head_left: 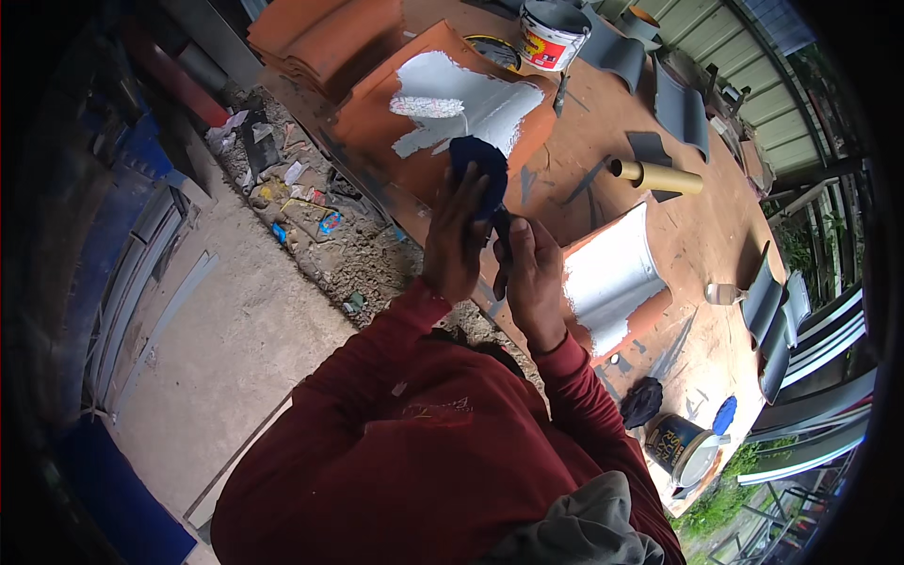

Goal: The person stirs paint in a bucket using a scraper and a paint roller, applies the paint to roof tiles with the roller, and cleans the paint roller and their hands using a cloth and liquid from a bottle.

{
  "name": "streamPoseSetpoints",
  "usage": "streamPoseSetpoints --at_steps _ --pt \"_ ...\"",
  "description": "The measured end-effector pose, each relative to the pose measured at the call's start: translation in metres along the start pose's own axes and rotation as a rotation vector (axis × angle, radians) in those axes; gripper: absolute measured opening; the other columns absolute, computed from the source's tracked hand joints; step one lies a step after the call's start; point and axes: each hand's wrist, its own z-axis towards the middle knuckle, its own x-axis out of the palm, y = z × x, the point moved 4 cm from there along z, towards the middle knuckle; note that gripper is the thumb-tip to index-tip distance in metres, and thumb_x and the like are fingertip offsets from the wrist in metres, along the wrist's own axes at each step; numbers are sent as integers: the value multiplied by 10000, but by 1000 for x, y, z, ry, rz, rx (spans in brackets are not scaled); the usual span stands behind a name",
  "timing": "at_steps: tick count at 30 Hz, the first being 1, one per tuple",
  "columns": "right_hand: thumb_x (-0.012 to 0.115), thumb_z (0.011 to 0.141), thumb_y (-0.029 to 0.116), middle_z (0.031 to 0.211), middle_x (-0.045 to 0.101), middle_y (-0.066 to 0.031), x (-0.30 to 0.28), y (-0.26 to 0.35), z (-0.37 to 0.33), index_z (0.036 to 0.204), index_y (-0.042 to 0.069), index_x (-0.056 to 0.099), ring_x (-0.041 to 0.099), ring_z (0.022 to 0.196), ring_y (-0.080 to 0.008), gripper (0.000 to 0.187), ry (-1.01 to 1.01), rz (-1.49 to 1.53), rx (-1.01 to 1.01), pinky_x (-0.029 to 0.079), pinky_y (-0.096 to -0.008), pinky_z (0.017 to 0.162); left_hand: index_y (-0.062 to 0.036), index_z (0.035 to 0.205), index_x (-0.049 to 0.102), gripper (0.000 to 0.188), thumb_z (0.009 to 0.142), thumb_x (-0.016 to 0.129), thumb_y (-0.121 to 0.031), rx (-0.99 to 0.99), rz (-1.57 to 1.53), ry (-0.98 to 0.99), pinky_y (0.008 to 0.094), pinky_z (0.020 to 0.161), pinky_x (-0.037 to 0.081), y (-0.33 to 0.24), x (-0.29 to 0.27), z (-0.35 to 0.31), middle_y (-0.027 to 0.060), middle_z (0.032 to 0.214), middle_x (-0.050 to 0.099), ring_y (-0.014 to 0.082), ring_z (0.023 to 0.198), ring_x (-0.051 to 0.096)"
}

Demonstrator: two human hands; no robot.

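Over the table's near edge, my left hand (456, 231) presses its fingers round a bunched dark blue cloth (479, 174). Just to its right my right hand (533, 278) is closed on a slim dark handle (503, 241); its upper end meets the cloth, so I cannot see what tool it belongs to. Beyond the cloth, a paint roller (428, 106) with a white-speckled sleeve rests on a terracotta roof tile (373, 111) partly coated in light grey paint. A second roof tile (612, 273), mostly coated white, lies right of my right hand.
Stacked terracotta tiles (325, 36) and a paint bucket (554, 36) stand at the far side of the wooden table (584, 179). A gold tube (657, 176), a paintbrush (725, 294), a dark rag (642, 402) and an open paint tin (680, 450) are on the right. Rubble (330, 217) borders the table's left.
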Motion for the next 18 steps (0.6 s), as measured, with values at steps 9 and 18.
streamPoseSetpoints --at_steps 9,18 --pt "461 1145 262 861 693 -125 -1 -13 -14 1201 -54 651 642 722 -196 372 41 -151 -36 510 -362 669 -22 1469 577 432 1123 457 -252 -121 -47 -85 574 1231 299 -21 -15 -19 188 1583 512 453 1545 344" --pt "450 1151 295 822 633 -88 5 -25 -29 1287 -54 632 612 647 -127 416 -21 -268 -224 473 -306 552 -76 1396 647 418 1116 445 -312 -22 151 -26 603 1233 276 -11 -15 -21 101 1540 573 464 1523 360"
